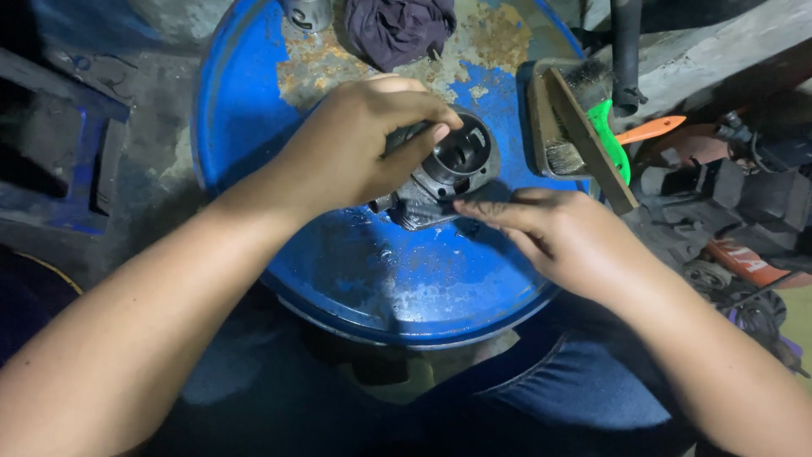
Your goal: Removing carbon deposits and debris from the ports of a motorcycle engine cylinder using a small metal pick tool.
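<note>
Engine cylinder (444,173), judged heavy, rigid and greasy, is clamped by left hand (355,148) fingers; right hand (550,233) fingertips are pressed underneath.

Dull grey metal cylinder (448,169), rusty painted drum (372,271)

Grimy, perhaps concrete floor (161,127), dim.

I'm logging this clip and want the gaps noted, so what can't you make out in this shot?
All from the head view:
- Metal cylinder part: its near side is hidden by the left hand; the bore's inside is too dark.
- Right hand: fingertips touch the part, but what lies under the palm is hidden.
- Dark cloth and a metal piece: cut off by the top edge.
- Clutter beside the blue drum lid: too dim to identify.
</note>
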